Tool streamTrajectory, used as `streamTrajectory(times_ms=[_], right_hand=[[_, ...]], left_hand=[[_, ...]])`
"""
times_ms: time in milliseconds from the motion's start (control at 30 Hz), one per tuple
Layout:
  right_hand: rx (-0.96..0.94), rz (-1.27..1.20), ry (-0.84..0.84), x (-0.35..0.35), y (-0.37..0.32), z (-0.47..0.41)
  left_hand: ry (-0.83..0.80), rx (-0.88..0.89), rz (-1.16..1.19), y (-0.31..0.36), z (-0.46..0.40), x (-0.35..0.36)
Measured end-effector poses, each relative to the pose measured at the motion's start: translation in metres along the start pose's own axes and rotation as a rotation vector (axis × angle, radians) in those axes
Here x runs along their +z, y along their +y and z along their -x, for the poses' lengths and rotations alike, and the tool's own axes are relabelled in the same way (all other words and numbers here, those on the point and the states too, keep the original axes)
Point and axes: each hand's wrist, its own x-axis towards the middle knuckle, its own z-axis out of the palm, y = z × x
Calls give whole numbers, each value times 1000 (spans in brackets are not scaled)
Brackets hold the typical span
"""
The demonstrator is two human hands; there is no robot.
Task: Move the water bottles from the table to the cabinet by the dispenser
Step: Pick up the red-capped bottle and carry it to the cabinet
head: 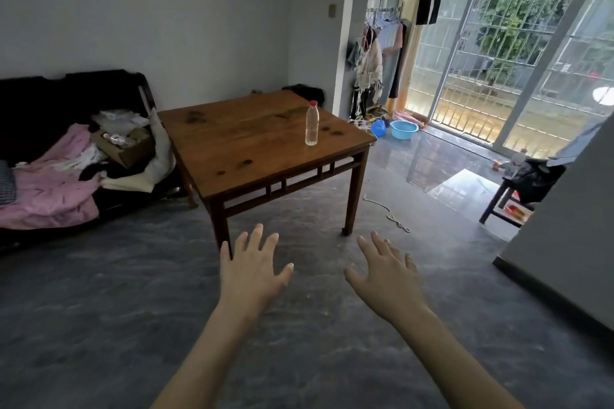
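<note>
One bottle (311, 123) stands upright on the table (239, 156), well away from both hands (251, 271) (387, 276). Each grip's wide and empty, probably reaching ahead for it.

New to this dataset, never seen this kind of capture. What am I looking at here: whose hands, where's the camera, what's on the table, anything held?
There is no robot here. A person wears one wide-angle camera on the head, looking forward and down, so the single picture shows their own two bare arms reaching out from the bottom edge. The left hand and right hand are both spread open over the grey floor and hold nothing.

Ahead stands a wooden table. On it, near its right edge, is one clear water bottle with a red cap, upright. I see no other bottle on the tabletop. The hands are well short of the table. The cabinet and dispenser are not in view.

To the left is a dark sofa piled with cloth; to the right, a barred balcony door.
</note>
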Motion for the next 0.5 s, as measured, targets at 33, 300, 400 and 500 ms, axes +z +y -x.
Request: streamTrajectory(times_ms=[33, 300, 400, 500], right_hand=[[-3, -1, 3, 0, 2, -13], [-9, -64, 26, -16, 34, -136], [-16, -88, 33, -26, 48, -180], [-21, -109, 23, -29, 61, -217]], left_hand=[[-4, -4, -6, 1, -12, 0], [-10, -28, -41, 34, -121, -5], [10, -25, -46, 52, -165, -10], [15, -14, -53, 69, -200, -13]])
